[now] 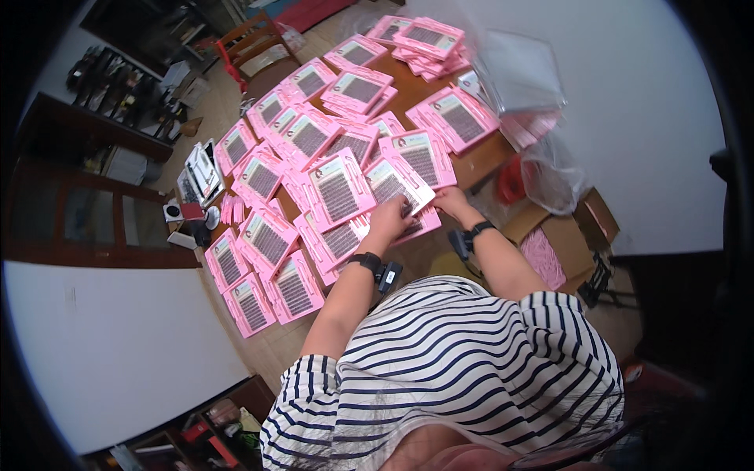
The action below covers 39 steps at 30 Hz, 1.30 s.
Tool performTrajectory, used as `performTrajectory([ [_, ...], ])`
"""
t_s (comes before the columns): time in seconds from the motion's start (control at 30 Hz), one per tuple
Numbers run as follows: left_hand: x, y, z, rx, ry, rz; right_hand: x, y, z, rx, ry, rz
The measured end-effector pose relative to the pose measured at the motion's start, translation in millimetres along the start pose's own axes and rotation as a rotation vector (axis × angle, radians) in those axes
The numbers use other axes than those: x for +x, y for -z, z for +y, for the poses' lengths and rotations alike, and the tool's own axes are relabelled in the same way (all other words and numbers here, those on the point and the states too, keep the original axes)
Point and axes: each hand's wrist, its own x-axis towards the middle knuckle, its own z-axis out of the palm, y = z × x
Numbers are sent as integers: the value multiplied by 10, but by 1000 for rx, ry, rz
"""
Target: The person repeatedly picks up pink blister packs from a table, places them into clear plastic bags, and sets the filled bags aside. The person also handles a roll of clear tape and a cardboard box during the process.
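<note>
My left hand [390, 221] grips the near edge of a white card of false-lash clusters [392, 181], which lies tilted over pink trays. At that card's right corner, my right hand [452, 202] has its fingers closed near the edge of a pink tray [440, 168]; whether they pinch the card or the tray cannot be told. Just left of my left hand, a pink tray with a lash card [339, 191] rests on other trays. Below the held card, another pink tray [433, 221] is partly hidden by my hands. Each wrist wears a black strap with a small device.
Many pink lash trays [268, 235] overlap across the brown table [412, 97], with a stack [430, 38] at the far end. Pink tweezers [232, 209] lie at the left edge. To the right are clear plastic bags [524, 70] and an open cardboard box [580, 259] holding pink pieces.
</note>
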Motion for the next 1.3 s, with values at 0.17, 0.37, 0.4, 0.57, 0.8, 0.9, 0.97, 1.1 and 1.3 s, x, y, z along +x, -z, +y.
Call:
performTrajectory([
  [0.17,-514,483,-462,-84,222,273,-321,626,278,315,25,-291],
  [0.37,-2466,555,-1458,-80,787,837,-308,1584,484,275,-231,-187],
  [0.4,-2857,443,-1565,-112,941,895,-261,1663,490,259,-249,-142],
  [0.57,-4527,-476,-1425,-310,1383,1091,-59,1714,376,186,-220,-200],
  [0.8,-4997,-164,-1567,-315,1546,959,-19,1138,143,184,-199,-226],
  [0.9,-4652,675,-2123,-117,1312,923,-142,851,168,204,-239,-110],
  [0.97,-4225,1327,-2552,-202,1124,937,-274,590,174,216,-279,-53],
  [1.1,-3171,2378,-3277,-164,814,822,-678,-60,109,169,-303,83],
  [1.3,-1481,2845,-4044,114,589,444,-1275,-975,-129,65,-173,114],
])
